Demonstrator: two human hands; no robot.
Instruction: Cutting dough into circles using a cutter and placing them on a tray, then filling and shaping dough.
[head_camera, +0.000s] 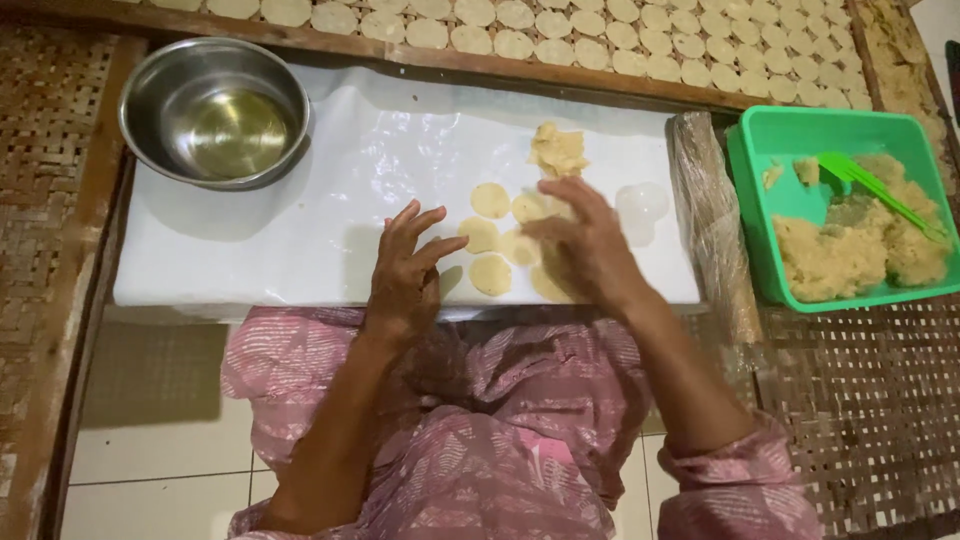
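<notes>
Two hands work over a white sheet (300, 230) spread on a low board. The left hand (405, 275) rests near the sheet's front edge with its fingers spread apart and empty, the fingertips pointing toward the dough discs and just short of them. The right hand (585, 245) lies palm-down over the right side of the disc cluster, fingers loosely together and pressing flat; whether it grips anything beneath is hidden, and the hand is a little blurred.

Of the flat round dough discs (490, 200), about six can be counted on the sheet: one at upper left, one beside it, two in the middle row, and two nearest the person (the right hand covers part of two or three, so the count is not firm). One lump of loose dough (558, 150) sits just beyond the discs.

One steel bowl (215, 110) stands on the sheet's far left corner, holding a little clear liquid. One green tub (760, 190) stands to the right, off the sheet, with a heap of pale dough and one green utensil (875, 185) lying in it. Between tub and sheet lies one plastic-wrapped roll (710, 220). Beyond the board, a woven tray (880, 40) carries many rows of finished discs, too many to count.
</notes>
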